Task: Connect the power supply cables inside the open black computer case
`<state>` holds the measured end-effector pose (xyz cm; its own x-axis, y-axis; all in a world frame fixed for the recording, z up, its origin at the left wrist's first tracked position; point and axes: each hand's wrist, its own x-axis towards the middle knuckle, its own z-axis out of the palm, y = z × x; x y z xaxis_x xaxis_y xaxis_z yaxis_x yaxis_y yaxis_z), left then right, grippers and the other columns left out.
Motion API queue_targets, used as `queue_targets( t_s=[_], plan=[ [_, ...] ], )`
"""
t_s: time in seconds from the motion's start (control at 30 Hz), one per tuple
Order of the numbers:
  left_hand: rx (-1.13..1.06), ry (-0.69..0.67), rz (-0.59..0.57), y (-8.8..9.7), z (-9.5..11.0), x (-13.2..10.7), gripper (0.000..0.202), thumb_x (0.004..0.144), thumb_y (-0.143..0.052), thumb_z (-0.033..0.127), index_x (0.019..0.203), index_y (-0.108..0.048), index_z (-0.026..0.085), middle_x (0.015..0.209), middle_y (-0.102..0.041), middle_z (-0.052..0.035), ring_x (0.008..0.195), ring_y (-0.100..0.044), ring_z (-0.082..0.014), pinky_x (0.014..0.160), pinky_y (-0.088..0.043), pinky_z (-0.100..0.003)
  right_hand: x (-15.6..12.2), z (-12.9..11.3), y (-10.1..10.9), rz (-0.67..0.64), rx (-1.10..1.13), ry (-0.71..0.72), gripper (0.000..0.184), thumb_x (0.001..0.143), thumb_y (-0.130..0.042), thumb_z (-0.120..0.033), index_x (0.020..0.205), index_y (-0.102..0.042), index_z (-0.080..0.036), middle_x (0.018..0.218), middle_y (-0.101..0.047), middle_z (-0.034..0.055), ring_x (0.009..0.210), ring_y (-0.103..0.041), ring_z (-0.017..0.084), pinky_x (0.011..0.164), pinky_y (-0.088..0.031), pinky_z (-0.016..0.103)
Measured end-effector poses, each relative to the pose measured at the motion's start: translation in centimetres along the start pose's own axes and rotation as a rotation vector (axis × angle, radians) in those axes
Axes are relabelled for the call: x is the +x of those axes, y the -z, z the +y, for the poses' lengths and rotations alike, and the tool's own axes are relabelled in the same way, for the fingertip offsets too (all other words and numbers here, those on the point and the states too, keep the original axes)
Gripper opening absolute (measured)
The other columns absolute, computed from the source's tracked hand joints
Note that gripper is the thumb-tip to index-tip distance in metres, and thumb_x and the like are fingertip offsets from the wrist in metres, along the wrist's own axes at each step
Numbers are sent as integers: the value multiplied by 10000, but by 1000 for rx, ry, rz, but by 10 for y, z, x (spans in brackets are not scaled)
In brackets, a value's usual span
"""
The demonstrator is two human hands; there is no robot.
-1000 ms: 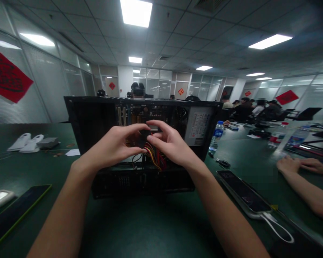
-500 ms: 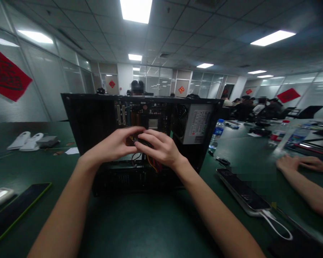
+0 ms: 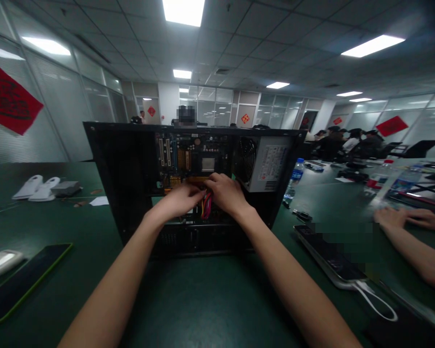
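Observation:
An open black computer case (image 3: 121, 181) stands in front of me, its inside facing me. Both my hands reach into its lower middle. Coloured power cables (image 3: 206, 208), red, yellow and dark, hang between them. My right hand (image 3: 227, 193) is closed at the top of these cables, its fingers curled. From the left, my left hand (image 3: 179, 200) pinches at the same cables, thumb against them; its other fingertips are partly hidden. Just above the hands is the motherboard (image 3: 183, 162) with a square metal-topped chip (image 3: 208, 165). The power supply (image 3: 270, 166) with its fan sits at upper right.
On the green table (image 3: 199, 295) to the right lie a phone (image 3: 329, 253) with a white cable, and a water bottle (image 3: 296, 174). Another person's hands (image 3: 393, 217) rest farther right. At left are a dark green-edged phone-like slab (image 3: 27, 282), a white device (image 3: 3, 262) and a grey box (image 3: 65, 187).
My left hand has moved right and slightly down, close to the cables. My right hand has shifted slightly right, its fingers now curled at the bundle. More of the motherboard shows.

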<state>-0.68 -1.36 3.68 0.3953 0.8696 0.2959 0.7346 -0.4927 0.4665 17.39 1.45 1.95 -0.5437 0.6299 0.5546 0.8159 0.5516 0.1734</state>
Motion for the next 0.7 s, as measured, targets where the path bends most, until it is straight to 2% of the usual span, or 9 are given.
queue_targets(
  t_s=[0.1,0.23,0.5,0.7],
  plan=[
    [53,104,-19,-16,-12,8,413,920,-473,391,694,-720,150,644,-678,-43,650,-588,-185,576,-365,-278,1,0,-12,-98,-17,50,235,965,-534,-202,1108,-720,-195,1177,-645,122,1104,-582,277,730,-514,349],
    [93,235,-19,-25,-27,13,419,912,-528,415,647,-722,155,570,-619,-26,614,-566,-165,555,-294,-268,3,2,-25,-177,-20,30,261,919,-589,-183,1168,-666,-176,1209,-637,117,1144,-567,267,788,-512,336],
    [193,242,28,-34,-34,16,409,936,-525,407,748,-796,166,698,-724,-79,684,-648,-198,585,-328,-288,2,3,-33,-163,19,-43,199,928,-566,-182,1117,-624,-154,1162,-665,110,1089,-594,260,769,-501,332],
    [313,281,43,-39,-28,18,374,937,-523,381,844,-821,176,832,-778,-118,795,-708,-236,659,-428,-296,3,4,-36,-164,68,-54,223,895,-579,-131,1114,-618,-144,1167,-650,120,1088,-578,261,811,-491,335]
  ],
)
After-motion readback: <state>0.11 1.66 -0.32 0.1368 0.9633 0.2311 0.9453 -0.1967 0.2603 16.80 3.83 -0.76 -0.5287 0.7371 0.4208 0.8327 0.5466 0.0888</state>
